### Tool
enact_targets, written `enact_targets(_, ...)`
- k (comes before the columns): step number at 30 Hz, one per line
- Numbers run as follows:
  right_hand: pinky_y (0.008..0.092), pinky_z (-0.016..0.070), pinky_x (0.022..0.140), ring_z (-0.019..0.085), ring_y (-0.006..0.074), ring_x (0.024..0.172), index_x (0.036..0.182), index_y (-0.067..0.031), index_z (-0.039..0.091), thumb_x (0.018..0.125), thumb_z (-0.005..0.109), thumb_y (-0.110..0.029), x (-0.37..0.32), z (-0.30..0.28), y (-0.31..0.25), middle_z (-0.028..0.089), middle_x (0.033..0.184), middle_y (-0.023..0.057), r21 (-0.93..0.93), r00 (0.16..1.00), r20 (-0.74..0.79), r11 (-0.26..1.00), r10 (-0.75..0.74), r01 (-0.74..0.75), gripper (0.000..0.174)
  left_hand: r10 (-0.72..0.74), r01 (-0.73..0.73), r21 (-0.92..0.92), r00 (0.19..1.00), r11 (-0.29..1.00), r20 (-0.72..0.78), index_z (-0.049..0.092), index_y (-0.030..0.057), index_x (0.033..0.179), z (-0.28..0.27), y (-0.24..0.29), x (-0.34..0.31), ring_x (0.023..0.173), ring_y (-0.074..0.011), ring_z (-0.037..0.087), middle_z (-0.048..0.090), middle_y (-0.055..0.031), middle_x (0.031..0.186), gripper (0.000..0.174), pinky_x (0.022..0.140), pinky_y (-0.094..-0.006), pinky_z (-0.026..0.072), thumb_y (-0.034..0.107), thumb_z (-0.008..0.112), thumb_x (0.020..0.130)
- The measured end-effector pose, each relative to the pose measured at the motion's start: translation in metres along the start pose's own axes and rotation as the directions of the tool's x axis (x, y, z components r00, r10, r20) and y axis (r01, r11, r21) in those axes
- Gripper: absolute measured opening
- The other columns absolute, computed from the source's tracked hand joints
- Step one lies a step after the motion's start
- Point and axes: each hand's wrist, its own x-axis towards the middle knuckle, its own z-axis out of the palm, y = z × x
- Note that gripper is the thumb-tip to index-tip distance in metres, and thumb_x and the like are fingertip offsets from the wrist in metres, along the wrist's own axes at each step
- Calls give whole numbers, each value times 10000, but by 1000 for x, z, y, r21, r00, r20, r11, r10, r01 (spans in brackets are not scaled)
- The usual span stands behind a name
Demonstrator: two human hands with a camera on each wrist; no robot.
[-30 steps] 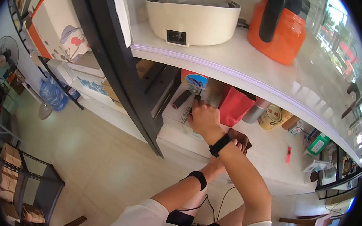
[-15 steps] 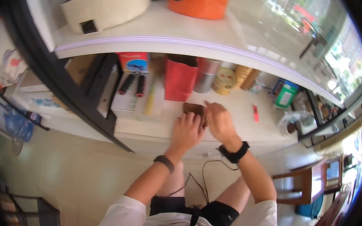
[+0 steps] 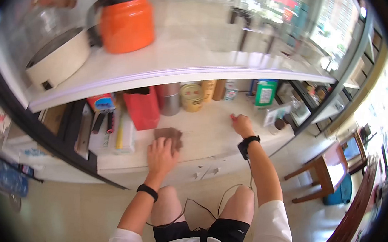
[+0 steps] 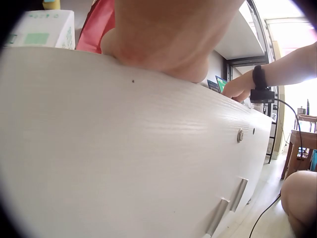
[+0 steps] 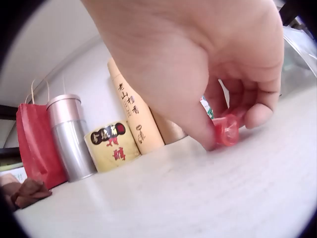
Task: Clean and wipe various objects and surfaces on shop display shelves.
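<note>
On the shelf, my right hand (image 3: 243, 125) pinches a small red item (image 3: 233, 117); the right wrist view shows this translucent red item (image 5: 227, 130) between thumb and fingers, just at the white surface. My left hand (image 3: 161, 157) rests with its fingers on a crumpled brown cloth or pouch (image 3: 174, 137), in front of a red paper bag (image 3: 142, 109). The left wrist view shows only the heel of the left hand (image 4: 168, 39) above the cabinet edge, its fingers hidden.
Behind the hands stand a silver canister (image 3: 168, 99), a yellow tin (image 3: 191, 97) and a green box (image 3: 265, 92). Two dark-handled items (image 3: 110, 122) lie on a white box at the left. The upper shelf edge (image 3: 184, 76) overhangs them. A wooden stool (image 3: 312, 170) stands right.
My right hand has moved from the dark-handled items at the left to the red item at the right and pinches it. The left hand stays at the brown cloth; the head view has shifted right.
</note>
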Motion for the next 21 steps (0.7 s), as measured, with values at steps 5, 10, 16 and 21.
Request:
enact_targets(5, 481, 542, 803, 684, 416, 874, 861, -51, 731, 917, 587, -439, -15, -28, -13, 706, 852, 234, 83, 999, 13, 996, 44, -45, 418, 8, -8, 56, 1000, 998, -3, 663, 87, 1095, 1, 0, 0, 955, -306, 556, 578, -85, 1054, 384, 792, -442, 442, 295, 674, 771)
enact_targets(10, 412, 538, 730, 695, 326, 771, 881, -46, 740, 874, 632, -488, -39, -36, -19, 706, 759, 165, 332, 997, 51, 941, 52, -66, 455, 26, -25, 77, 1000, 997, -11, 668, 80, 1092, 0, 0, 1, 952, -304, 562, 585, -83, 1057, 366, 793, -440, 447, 267, 661, 778)
enact_targets(16, 379, 534, 688, 699, 301, 753, 907, 8, 707, 950, 582, -444, -49, -27, -5, 708, 833, 177, 603, 998, 58, 798, -13, -24, 471, 18, -17, 63, 1000, 998, -6, 674, 77, 1069, 3, 0, 1, 971, -303, 570, 589, -88, 1055, 348, 805, -442, 454, 271, 657, 781)
enact_targets(21, 318, 514, 633, 674, 183, 685, 1108, 37, 615, 962, 584, -257, -61, -44, -34, 683, 756, 106, 777, 977, 119, 629, -175, 18, 329, 37, -37, 32, 999, 999, -29, 661, 94, 1073, 0, -1, 3, 951, -302, 562, 577, -77, 1036, 351, 774, -442, 448, 298, 680, 787)
